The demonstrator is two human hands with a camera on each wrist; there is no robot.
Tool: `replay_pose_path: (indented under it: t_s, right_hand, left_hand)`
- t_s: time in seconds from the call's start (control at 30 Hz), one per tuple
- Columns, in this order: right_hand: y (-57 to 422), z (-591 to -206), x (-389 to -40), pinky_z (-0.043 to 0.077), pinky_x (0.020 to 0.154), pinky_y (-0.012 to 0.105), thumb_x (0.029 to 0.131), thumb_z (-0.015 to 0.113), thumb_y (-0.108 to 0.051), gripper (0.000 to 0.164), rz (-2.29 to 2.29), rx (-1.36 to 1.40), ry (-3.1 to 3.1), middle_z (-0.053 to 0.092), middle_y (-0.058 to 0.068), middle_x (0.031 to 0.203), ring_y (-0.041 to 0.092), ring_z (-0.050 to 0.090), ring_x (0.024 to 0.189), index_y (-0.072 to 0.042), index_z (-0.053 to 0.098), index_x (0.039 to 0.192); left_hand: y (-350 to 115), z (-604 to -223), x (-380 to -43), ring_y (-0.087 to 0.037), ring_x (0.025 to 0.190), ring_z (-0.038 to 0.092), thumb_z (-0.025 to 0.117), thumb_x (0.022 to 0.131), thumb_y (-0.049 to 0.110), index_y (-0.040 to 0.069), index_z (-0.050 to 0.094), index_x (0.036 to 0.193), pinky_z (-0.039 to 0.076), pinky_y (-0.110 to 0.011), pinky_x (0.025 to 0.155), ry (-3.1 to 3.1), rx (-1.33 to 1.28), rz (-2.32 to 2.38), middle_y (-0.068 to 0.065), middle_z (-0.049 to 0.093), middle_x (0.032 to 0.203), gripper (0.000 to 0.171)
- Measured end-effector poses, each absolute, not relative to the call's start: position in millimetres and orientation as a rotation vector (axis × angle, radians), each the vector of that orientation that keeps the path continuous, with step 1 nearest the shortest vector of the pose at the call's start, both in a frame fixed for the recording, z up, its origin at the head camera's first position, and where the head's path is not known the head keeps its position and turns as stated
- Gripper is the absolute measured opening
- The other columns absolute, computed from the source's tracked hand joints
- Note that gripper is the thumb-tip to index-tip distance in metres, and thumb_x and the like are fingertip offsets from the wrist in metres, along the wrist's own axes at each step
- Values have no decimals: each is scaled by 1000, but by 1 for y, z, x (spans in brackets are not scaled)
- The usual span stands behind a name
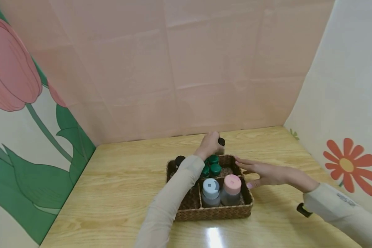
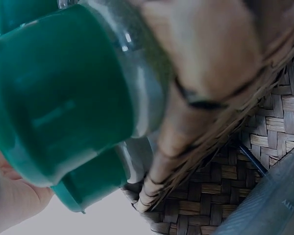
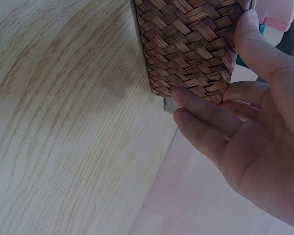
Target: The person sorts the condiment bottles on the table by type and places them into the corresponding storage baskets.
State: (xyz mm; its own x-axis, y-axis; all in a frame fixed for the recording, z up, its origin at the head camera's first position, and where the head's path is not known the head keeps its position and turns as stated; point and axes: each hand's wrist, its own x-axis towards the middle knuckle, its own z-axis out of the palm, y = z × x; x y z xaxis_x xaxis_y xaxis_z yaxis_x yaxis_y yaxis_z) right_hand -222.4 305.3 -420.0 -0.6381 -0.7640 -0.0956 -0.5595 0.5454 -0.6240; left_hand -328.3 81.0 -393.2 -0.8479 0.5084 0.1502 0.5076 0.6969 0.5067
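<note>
A brown woven basket (image 1: 214,213) with compartments stands on the table. My left hand (image 1: 209,144) reaches over it to the far side and grips a bottle with a black cap (image 1: 221,142) just behind the back rim. In the left wrist view, a green-capped jar (image 2: 63,93) fills the foreground and covers most of that hand (image 2: 14,198). With fingers extended, my right hand (image 1: 268,173) rests against the basket's right side. The right wrist view shows its fingertips touching the woven wall (image 3: 191,49) near a corner.
Several green-capped jars (image 1: 215,168) sit in the back compartment. A blue-lidded bottle (image 1: 210,193) and a pink-lidded bottle (image 1: 231,189) share the front right one. Another black cap (image 1: 179,160) shows at back left. A pink-beige wall (image 1: 173,69) rises behind the table.
</note>
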Motion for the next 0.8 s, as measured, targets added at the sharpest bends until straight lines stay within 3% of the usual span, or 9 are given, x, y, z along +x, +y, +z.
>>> replay_pose_path:
  t_s: [0.17,0.4,0.67,0.8]
  right_hand:
    - [305,-419,-222,43,102,53,94,67,-33,89,-798,-1099,2423,3,34,158,49,45,129,12,17,152]
    - [305,-418,-223,45,103,49,94,67,-32,89,-809,-1101,2409,2,33,158,49,44,129,12,16,152]
    - [306,-418,-227,44,101,53,94,67,-33,90,-786,-1113,2419,1,34,158,50,44,129,13,15,152]
    - [307,-419,-229,46,102,48,94,67,-34,91,-778,-1092,2419,1,33,159,50,44,129,13,16,152]
  left_hand:
    - [79,-392,-330,-19,68,54,73,91,11,-1,66,97,43,-26,55,2905,873,827,-6,58,82,15]
    - [77,-390,-337,-16,62,44,74,90,9,-1,64,87,33,-24,51,2926,889,777,-7,54,74,14]
    - [70,-376,-343,-17,64,50,77,88,9,-1,62,84,38,-23,53,2931,924,847,-8,54,75,18]
    - [65,-368,-342,-19,71,53,77,88,11,-2,62,92,41,-25,58,2936,880,853,-8,56,82,20]
